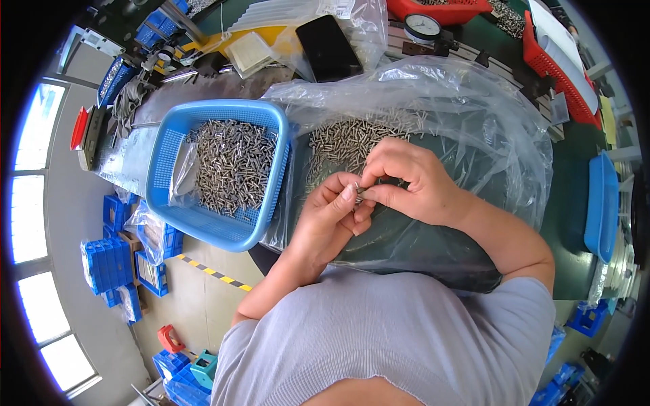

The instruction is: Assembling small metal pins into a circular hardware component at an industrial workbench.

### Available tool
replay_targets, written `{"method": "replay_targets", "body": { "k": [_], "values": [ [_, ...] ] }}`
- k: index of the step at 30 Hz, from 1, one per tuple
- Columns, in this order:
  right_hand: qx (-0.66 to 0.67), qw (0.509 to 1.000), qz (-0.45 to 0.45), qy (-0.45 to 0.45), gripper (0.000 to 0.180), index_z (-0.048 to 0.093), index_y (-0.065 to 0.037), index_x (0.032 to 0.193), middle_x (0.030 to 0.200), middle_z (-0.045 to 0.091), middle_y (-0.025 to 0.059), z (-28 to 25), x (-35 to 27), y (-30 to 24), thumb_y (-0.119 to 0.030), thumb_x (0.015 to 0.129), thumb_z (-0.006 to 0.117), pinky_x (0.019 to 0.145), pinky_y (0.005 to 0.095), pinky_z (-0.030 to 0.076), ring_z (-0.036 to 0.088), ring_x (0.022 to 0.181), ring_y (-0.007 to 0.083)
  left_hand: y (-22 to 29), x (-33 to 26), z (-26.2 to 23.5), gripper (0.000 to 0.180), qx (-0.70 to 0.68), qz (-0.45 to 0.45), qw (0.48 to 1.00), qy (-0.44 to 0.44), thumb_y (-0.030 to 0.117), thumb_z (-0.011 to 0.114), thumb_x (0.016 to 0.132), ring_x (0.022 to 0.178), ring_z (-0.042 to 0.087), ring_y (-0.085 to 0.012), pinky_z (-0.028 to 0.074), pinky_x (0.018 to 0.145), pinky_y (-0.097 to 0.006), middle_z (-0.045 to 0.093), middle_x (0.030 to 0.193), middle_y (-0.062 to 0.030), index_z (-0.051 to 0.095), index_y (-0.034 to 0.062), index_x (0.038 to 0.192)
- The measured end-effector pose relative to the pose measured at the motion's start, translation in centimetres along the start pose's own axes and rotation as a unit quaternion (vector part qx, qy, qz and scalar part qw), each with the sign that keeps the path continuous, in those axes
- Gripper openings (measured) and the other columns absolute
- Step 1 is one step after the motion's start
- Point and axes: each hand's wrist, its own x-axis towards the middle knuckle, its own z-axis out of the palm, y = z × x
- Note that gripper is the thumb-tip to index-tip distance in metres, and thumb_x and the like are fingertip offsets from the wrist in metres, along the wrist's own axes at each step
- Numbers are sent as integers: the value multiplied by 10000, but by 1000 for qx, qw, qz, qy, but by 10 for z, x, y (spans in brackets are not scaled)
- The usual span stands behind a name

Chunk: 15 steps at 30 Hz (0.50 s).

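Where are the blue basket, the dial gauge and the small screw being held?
blue basket point(164, 157), head view, on its bare left wall.
dial gauge point(422, 26), head view, middle of its round face.
small screw point(359, 193), head view, between the fingertips of both hands.

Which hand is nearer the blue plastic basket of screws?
Left. The left hand is just right of the blue plastic basket; the right hand is farther right, over the clear plastic bag.
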Motion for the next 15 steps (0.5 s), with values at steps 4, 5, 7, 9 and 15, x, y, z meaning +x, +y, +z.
{"method": "replay_targets", "body": {
  "k": [4,5,7,9,15],
  "values": [
    [-4,997,74,20,87,625,-28,828,796,575,55,-7,3,1,-10,756,670,676,307,460,567,765,206,1,0,-5,253,-61,24,998,-17,252,513,954,736,478,-125,390,603,-248,554,927,-84,538,39,1090],
    [-5,997,76,23,87,625,-28,828,796,575,55,-7,4,4,-10,756,670,676,307,460,567,765,206,2,0,-6,252,-76,31,996,-19,243,498,961,750,476,-125,390,611,-244,546,947,-87,537,38,1102],
    [-174,983,25,44,133,634,-36,839,804,573,62,-6,2,13,-12,719,686,671,324,462,568,766,236,2,1,-8,256,-102,35,994,-35,219,473,971,784,469,-124,391,633,-235,527,992,-91,531,35,1140],
    [-194,980,-6,43,168,642,-51,835,809,564,63,-4,1,17,-22,680,701,666,343,466,563,770,250,2,2,-8,263,-106,33,993,-36,221,476,969,783,466,-124,391,634,-234,525,992,-90,529,34,1146],
    [-216,976,-33,1,181,642,-80,798,805,541,43,4,2,18,-95,641,730,663,356,459,548,761,236,2,2,-11,291,-124,37,991,-36,234,486,963,773,453,-127,391,632,-235,518,1003,-90,518,29,1167]
  ]
}}
